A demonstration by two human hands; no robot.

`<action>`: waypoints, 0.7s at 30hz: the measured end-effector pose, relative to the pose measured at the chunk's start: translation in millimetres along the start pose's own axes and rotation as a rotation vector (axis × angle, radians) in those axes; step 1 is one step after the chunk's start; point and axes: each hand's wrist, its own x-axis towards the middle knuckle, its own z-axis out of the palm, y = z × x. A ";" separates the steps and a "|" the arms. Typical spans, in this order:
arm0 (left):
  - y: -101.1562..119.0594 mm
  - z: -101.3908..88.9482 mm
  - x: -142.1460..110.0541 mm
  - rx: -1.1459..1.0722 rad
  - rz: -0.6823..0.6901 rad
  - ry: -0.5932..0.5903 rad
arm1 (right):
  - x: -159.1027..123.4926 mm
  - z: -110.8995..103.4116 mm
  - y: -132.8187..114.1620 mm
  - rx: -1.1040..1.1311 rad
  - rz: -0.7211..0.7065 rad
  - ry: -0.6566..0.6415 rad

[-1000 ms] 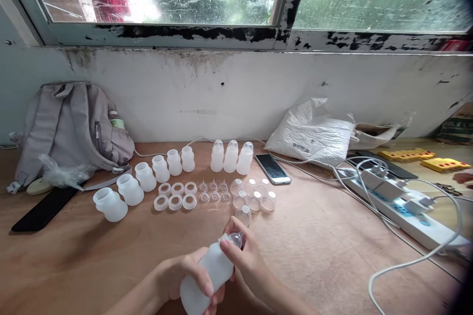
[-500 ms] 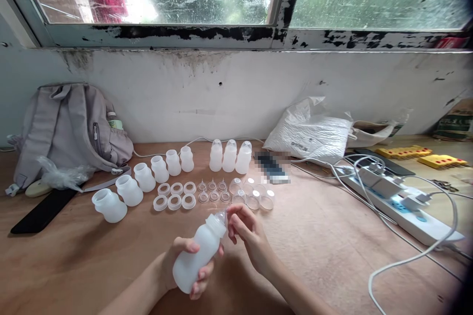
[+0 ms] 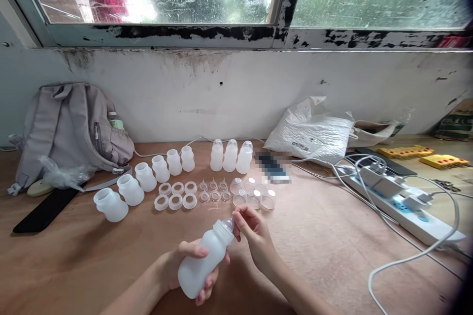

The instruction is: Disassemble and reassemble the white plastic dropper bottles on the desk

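Observation:
My left hand (image 3: 176, 267) is wrapped round the body of a frosted white baby bottle (image 3: 200, 269), which tilts up to the right above the table. A clear bottle nipple (image 3: 228, 224) sits at the bottle's ringed mouth, and the fingertips of my right hand (image 3: 257, 237) are pinched at its tip. Behind my hands lie several screw rings (image 3: 175, 202), several loose nipples (image 3: 215, 196) and several clear dome caps (image 3: 253, 201), each set in two rows. Open bottles (image 3: 130, 191) stand in a slanting line at the left. Three capped bottles (image 3: 230, 156) stand at the back.
A grey backpack (image 3: 74, 118) and a black flat object (image 3: 44, 211) are at the left. Toward the back right lie a blurred dark phone-like object (image 3: 272, 166) and a silvery plastic bag (image 3: 314, 130). A power strip (image 3: 399, 209) with looping white cables takes up the right side.
My left hand and the bottle have shifted slightly right and down. My right hand has moved a little the same way, and its fingers have closed more tightly at the nipple's tip.

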 end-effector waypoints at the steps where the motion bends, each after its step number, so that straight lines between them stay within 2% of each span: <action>1: 0.3 0.7 -0.1 0.006 0.006 0.008 | -0.2 0.3 -0.7 -0.012 -0.006 0.004; 6: 1.5 5.4 -0.6 0.099 0.010 0.061 | 0.9 -1.5 -3.2 -0.075 -0.065 0.051; 10: -1.0 7.3 2.3 0.204 0.033 0.116 | 0.0 -6.2 0.4 -0.260 -0.213 0.148; 14: 0.3 7.5 5.4 0.151 0.218 0.241 | -4.3 -6.1 8.5 -0.440 -0.333 0.131; 17: 8.2 8.1 4.0 0.067 0.366 0.340 | -7.1 -1.6 13.3 -0.514 -0.309 0.073; 21: 19.7 9.6 -0.2 0.066 0.437 0.474 | -7.8 4.6 18.1 -0.573 -0.246 -0.002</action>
